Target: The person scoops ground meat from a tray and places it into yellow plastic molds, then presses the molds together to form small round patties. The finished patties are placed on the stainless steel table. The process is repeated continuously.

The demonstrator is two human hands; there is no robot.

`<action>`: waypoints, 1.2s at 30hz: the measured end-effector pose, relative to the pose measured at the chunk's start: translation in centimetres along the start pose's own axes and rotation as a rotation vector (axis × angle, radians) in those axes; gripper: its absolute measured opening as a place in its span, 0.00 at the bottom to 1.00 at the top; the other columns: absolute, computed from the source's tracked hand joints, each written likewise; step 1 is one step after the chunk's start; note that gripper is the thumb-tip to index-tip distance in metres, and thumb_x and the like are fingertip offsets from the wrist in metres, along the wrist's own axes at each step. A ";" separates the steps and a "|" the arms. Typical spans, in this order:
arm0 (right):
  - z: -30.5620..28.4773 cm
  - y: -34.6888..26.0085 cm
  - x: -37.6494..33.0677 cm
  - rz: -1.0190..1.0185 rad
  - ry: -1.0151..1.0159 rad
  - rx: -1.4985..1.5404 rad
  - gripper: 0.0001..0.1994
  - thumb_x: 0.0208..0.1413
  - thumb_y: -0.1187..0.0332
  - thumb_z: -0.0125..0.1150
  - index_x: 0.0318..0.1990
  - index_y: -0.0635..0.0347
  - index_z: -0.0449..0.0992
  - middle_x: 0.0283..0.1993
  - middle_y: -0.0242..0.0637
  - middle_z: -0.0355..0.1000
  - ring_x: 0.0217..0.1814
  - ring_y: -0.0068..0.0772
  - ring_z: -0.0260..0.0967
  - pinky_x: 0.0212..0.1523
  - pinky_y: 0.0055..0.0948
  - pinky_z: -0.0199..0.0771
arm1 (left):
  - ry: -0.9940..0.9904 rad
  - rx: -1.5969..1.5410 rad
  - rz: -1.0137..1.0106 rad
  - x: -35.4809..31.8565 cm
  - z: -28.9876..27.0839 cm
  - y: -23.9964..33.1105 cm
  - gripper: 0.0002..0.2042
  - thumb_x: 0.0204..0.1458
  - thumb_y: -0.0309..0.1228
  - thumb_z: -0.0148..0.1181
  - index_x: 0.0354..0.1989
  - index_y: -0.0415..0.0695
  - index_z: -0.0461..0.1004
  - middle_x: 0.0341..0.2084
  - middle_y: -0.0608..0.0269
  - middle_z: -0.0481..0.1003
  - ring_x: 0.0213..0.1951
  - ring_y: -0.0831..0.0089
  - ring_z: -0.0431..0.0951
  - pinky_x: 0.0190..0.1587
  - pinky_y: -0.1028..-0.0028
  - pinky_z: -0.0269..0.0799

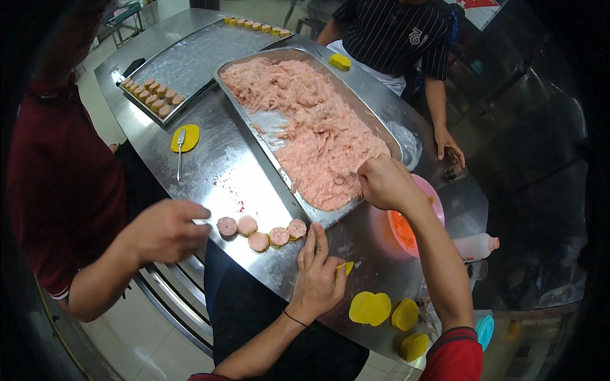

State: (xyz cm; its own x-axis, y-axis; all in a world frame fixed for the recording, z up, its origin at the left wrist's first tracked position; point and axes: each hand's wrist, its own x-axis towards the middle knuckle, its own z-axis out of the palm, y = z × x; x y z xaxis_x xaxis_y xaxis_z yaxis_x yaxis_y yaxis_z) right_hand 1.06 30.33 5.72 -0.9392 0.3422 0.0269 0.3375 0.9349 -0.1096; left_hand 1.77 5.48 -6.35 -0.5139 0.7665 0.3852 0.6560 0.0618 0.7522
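My left hand [318, 276] is over the near edge of the steel table, curled around a round yellow wrapper [345, 268] that partly shows beside the thumb. Its fingertips come close to a short row of filled dumplings [278, 237] with pink tops. At the near right end of a deep metal tray [318, 214], my right hand [386, 183] is closed above pink minced filling [318, 136]. Whatever it grips is mostly hidden by the fingers. Stacks of yellow wrappers [370, 308] lie to the right of my left hand.
A co-worker's hand [168, 232] reaches in from the left; another person's hand [448, 149] rests at the far right. A small spreading knife [180, 152] lies on a yellow wrapper. Beyond is a flat tray [184, 57] with dumplings; a pink bowl [438, 206] and bottle [475, 247] stand right.
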 end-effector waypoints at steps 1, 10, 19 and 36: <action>-0.3 0.2 0.1 -0.019 -0.015 0.009 0.08 0.51 0.73 0.58 0.26 0.67 0.80 0.28 0.61 0.75 0.38 0.66 0.77 0.41 0.55 0.78 | -0.004 -0.010 -0.004 0.0 0.0 0.1 0.07 0.56 0.26 0.65 0.37 0.35 0.82 0.77 0.21 0.47 0.77 0.30 0.53 0.73 0.46 0.54; 1.4 3.6 5.6 0.090 0.113 -0.428 0.06 0.53 0.71 0.62 0.32 0.60 0.85 0.37 0.52 0.83 0.42 0.57 0.84 0.42 0.49 0.84 | 0.008 0.013 -0.004 0.2 0.0 0.2 0.06 0.58 0.26 0.66 0.38 0.35 0.81 0.77 0.21 0.46 0.77 0.30 0.54 0.73 0.47 0.55; 1.7 2.2 5.8 0.057 -0.164 -0.237 0.07 0.52 0.69 0.63 0.34 0.61 0.85 0.42 0.56 0.83 0.48 0.57 0.83 0.51 0.52 0.82 | 0.005 0.007 -0.009 0.1 -0.1 0.2 0.05 0.57 0.25 0.66 0.38 0.36 0.81 0.77 0.21 0.46 0.77 0.30 0.55 0.73 0.48 0.55; 1.6 1.6 8.6 0.048 -0.175 -0.309 0.12 0.53 0.67 0.60 0.40 0.58 0.87 0.44 0.52 0.84 0.48 0.55 0.84 0.51 0.51 0.83 | -0.028 -0.032 -0.038 0.0 0.2 -0.2 0.05 0.57 0.26 0.67 0.36 0.36 0.84 0.80 0.25 0.41 0.80 0.30 0.45 0.76 0.42 0.48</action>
State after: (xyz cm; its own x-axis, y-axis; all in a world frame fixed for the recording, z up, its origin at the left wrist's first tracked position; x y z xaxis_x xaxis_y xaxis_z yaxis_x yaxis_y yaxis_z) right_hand -6.62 34.62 4.19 -0.9095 0.3898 -0.1444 0.3591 0.9117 0.1994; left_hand 1.75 5.62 -6.61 -0.5223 0.7815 0.3411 0.6182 0.0714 0.7828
